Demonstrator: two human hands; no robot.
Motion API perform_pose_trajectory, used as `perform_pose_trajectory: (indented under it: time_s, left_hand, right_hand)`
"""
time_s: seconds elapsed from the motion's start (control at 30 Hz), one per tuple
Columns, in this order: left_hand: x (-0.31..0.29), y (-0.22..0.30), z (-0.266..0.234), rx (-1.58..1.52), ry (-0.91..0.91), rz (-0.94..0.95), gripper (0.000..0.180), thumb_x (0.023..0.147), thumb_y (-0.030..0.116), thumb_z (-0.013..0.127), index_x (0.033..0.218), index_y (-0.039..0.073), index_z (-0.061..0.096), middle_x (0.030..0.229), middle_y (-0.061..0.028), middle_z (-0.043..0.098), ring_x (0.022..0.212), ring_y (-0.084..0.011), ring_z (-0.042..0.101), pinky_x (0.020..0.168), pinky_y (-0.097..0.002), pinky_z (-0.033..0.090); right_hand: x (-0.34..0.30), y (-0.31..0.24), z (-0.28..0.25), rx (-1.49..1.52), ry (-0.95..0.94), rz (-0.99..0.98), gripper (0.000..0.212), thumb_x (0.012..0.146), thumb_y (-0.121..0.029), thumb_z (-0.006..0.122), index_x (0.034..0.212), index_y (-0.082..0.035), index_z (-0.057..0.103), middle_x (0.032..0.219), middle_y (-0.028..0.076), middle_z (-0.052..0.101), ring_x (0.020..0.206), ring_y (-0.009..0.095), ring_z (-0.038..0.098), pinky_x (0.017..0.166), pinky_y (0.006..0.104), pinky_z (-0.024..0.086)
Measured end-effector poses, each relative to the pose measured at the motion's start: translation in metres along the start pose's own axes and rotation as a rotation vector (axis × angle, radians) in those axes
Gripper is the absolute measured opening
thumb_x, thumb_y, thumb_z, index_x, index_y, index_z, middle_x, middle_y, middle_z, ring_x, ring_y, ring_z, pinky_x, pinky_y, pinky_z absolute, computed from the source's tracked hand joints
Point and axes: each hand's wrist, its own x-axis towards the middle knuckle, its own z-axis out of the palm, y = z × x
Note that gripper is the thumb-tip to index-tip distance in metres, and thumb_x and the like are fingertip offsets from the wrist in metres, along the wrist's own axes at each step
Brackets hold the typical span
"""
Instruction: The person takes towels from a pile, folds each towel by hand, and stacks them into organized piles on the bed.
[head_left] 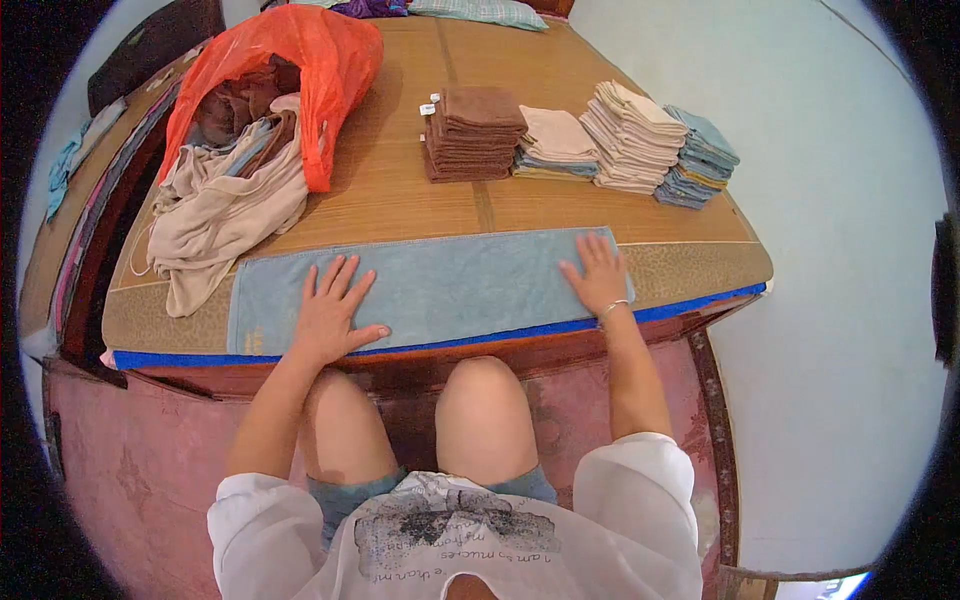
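Note:
A light blue towel (pixel 460 285) lies in a long flat strip along the near edge of the mat-covered bed. My left hand (pixel 335 310) rests on its left part, palm down with fingers spread. Near the strip's right end my right hand (pixel 600 275) lies flat, its fingers apart and slightly blurred. Neither hand grips anything. Beyond the towel stand neat folded stacks: a brown stack (pixel 475 135), a low stack with beige on top (pixel 558 138), a taller cream stack (pixel 635 137) and a mostly blue stack (pixel 695 160).
A red plastic bag (pixel 345 75) lies open at the far left, with crumpled beige cloth (pixel 225 215) spilling toward the towel's left end. A checked pillow (pixel 480 12) is at the far end. The pale wall (pixel 840 300) borders the bed's right side. My knees touch close to the bed's front edge.

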Motion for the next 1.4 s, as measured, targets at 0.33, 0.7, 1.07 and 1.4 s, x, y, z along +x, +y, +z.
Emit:
perform_pose_trajectory:
  time_s: [0.33,0.7,1.07,1.4]
  left_hand:
    - [-0.008,-0.008,0.005,0.001,0.057,-0.022,0.081,0.070,0.067,0.056,0.133,0.016,0.045,0.142,-0.0123,0.034,0.134,-0.0287,0.025,0.108,-0.0525,0.014]
    - [-0.001,-0.009,0.007,-0.052,0.072,-0.018,0.081,0.071,0.066,0.056,0.133,0.016,0.044,0.142,-0.0125,0.034,0.134,-0.0292,0.026,0.108,-0.0521,0.014]
    - [-0.007,-0.005,0.003,-0.044,0.053,-0.015,0.082,0.069,0.065,0.059,0.131,0.013,0.046,0.141,-0.0127,0.036,0.133,-0.0288,0.027,0.108,-0.0523,0.014]
    - [0.039,0.008,-0.012,-0.207,-0.037,-0.250,0.077,0.070,0.059,0.063,0.129,0.013,0.047,0.139,-0.0140,0.038,0.131,-0.0302,0.030,0.107,-0.0527,0.016]
  right_hand:
    - [-0.014,-0.101,-0.020,-0.028,-0.020,-0.118,0.065,0.085,-0.053,0.048,0.137,-0.016,0.037,0.147,0.012,0.025,0.136,0.033,0.019,0.108,0.0546,0.012]
    - [-0.015,-0.116,-0.007,0.093,-0.147,-0.209,0.065,0.087,-0.058,0.039,0.139,-0.019,0.034,0.149,0.007,0.023,0.137,0.028,0.017,0.109,0.0514,0.010]
    - [0.011,0.003,0.002,0.037,-0.020,0.139,0.074,0.086,-0.061,0.038,0.139,-0.010,0.033,0.148,0.016,0.019,0.138,0.031,0.016,0.109,0.0506,0.013]
    - [0.017,0.006,0.003,0.033,0.000,0.202,0.072,0.085,-0.060,0.041,0.137,-0.011,0.037,0.148,0.013,0.023,0.136,0.030,0.020,0.108,0.0547,0.010]
